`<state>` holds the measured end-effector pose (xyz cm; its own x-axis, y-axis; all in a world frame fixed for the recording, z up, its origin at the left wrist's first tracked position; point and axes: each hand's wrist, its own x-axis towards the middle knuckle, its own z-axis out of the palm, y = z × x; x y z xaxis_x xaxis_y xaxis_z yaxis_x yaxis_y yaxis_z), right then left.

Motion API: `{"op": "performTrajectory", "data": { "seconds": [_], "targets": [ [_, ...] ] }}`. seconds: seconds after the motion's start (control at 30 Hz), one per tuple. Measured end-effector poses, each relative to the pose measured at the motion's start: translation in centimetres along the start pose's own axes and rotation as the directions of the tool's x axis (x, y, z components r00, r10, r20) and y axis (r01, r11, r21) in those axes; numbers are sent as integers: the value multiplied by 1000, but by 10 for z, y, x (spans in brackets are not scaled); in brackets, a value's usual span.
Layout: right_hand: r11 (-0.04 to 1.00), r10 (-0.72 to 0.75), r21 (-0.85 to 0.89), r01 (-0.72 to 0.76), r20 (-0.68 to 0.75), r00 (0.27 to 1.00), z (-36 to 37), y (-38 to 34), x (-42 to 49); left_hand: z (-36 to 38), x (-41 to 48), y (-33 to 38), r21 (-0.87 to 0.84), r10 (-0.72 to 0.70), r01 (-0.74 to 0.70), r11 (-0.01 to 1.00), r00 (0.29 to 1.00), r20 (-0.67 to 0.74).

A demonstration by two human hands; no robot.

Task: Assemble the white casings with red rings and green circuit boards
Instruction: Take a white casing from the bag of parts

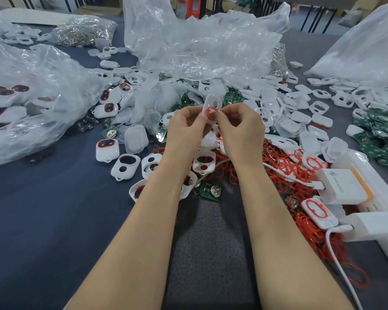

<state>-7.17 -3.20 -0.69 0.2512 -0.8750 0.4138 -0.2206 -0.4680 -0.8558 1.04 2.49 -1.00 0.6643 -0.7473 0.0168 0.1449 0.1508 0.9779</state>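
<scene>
Both hands are raised above the middle of the table and hold one white casing (213,103) upright between them. A red ring (210,113) lies against the casing's lower half. My left hand (186,126) pinches the casing's left edge, fingers curled. On the right side, my right hand (240,128) pinches the ring and casing. Loose red rings (284,173) are heaped under and right of my right forearm. Green circuit boards (211,191) lie by my left wrist, and more circuit boards (381,135) are piled at the far right. Casings with red rings fitted (107,149) lie left of my hands.
Crumpled clear plastic bags (202,45) fill the back and left of the dark table (54,209). A bag of small metal parts (85,32) sits at the back left. White chargers (343,186) with a cable (340,271) rest on a white power strip at the right edge.
</scene>
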Motion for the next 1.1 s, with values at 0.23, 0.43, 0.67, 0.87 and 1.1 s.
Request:
{"op": "performTrajectory", "data": {
  "seconds": [0.23, 0.43, 0.67, 0.87, 1.1],
  "targets": [
    [998, -17, -67, 16, -7, 1000, -2, 2, 1, 0, 1, -1, 58, 32, -31, 998, 999, -17],
    [997, 5, -77, -4, 4, 1000, -1, 1, 2, 1, -1, -1, 131, 76, -71, 989, 997, -33],
    [996, 12, -92, -12, 0, 1000, -1, 1, 2, 1, -3, 1, 163, 96, -90, 982, 995, -25],
    [990, -4, -143, 5, 7, 1000, 0, 0, 0, 0, -5, 1, 281, 146, -138, 950, 989, -10],
    [984, -23, -177, 20, -17, 1000, 6, -1, -3, 1, -3, 0, 339, 179, -155, 928, 983, -40]
  ]
}}
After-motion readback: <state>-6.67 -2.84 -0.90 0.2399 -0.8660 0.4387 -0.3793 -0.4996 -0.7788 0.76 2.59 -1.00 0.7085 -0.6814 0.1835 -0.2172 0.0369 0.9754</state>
